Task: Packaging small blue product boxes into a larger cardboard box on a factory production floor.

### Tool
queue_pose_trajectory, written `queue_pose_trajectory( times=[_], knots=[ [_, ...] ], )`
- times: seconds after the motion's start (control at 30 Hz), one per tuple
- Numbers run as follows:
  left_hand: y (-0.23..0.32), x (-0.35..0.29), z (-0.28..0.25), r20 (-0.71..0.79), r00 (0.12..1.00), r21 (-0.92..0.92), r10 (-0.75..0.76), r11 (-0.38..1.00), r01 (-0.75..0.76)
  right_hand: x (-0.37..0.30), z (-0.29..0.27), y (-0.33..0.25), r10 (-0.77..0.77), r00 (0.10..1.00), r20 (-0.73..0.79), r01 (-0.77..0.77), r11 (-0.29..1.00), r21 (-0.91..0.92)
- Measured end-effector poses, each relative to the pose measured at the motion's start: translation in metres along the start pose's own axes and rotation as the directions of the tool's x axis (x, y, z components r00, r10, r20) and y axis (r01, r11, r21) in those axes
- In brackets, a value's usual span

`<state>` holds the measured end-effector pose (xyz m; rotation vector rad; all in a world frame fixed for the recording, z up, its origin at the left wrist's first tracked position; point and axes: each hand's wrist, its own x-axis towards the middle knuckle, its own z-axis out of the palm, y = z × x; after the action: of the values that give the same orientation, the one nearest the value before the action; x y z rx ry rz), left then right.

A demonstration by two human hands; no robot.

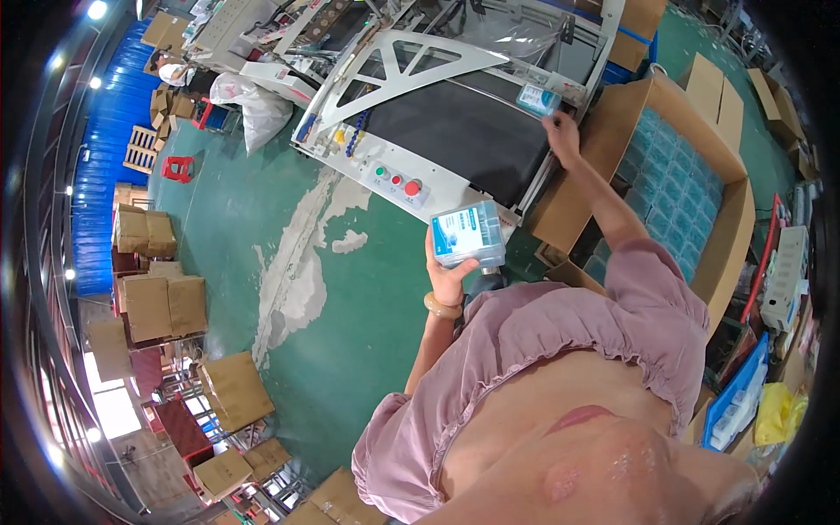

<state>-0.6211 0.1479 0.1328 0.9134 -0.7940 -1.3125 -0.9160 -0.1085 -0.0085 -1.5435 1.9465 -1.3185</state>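
My left hand (451,278) is wrapped round a clear plastic box (469,234) with a blue-and-white label, held in front of the machine's near edge. My right arm stretches forward over the carton's side. At the right end of the machine's black belt (472,127), my right hand (563,138) has its curled fingers at the corner of a second box (538,99) with a similar label. A large open cardboard carton (735,254) stands at my right, with several rows of clear bluish boxes (674,179) inside.
Green, red and larger red buttons line the machine's white front panel (398,184). A pale angled frame (394,66) spans the belt. Stacked cartons (164,306) and a red stool (178,168) stand at left. A blue tray (735,389) lies at right.
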Motion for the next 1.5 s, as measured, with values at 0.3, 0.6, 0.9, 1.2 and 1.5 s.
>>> queue_pose_trajectory(
  times=[0.3,0.6,0.9,1.2,1.5],
  knots=[
    [-0.016,0.006,-0.006,-0.100,0.994,-0.038,-0.041,0.999,0.038,-0.146,-0.110,-0.219,-0.667,0.551,0.500,0.376,0.734,0.565],
    [-0.018,0.007,0.010,-0.070,0.957,0.008,-0.283,0.959,0.284,-0.157,-0.114,-0.207,-0.615,0.621,0.487,0.379,0.779,0.500],
    [-0.013,0.000,0.019,-0.083,0.916,0.179,-0.393,0.898,0.402,-0.144,-0.113,-0.202,-0.492,0.705,0.511,0.312,0.862,0.399],
    [-0.003,0.001,0.024,-0.077,0.933,0.131,-0.352,0.924,0.359,-0.113,-0.082,-0.129,-0.078,0.926,0.370,-0.181,0.767,0.615],
    [0.005,-0.003,0.010,-0.118,0.911,-0.002,-0.395,0.917,0.398,0.011,-0.057,-0.016,0.483,0.875,-0.027,-0.423,0.791,0.442]
  ],
)
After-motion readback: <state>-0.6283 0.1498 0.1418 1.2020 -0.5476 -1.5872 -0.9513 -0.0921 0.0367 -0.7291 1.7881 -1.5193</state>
